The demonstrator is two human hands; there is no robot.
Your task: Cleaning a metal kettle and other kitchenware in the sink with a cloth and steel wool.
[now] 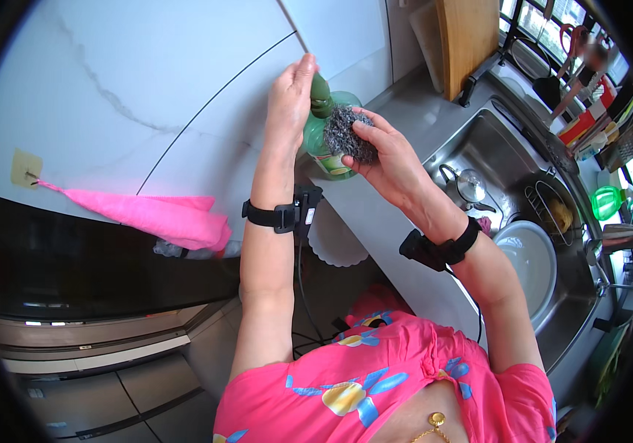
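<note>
My left hand (290,99) is closed around the dark green top (321,95) of a translucent green plastic bottle (313,138). Its thumb points up, and the curled fingers are partly hidden behind the hand. In my right hand (391,152) is a grey steel wool scrubber (348,133), pinched between thumb and fingers. The scrubber is in front of the bottle from this viewpoint and covers part of it and its label. Whether scrubber and bottle touch, I cannot tell.
Right of the grey counter (369,216), a steel sink (482,127) holds a metal kettle (468,188) and a white basin (524,260). A wooden cutting board (463,44) stands at the back. A pink cloth (150,219) hangs from the marbled wall panel (100,133).
</note>
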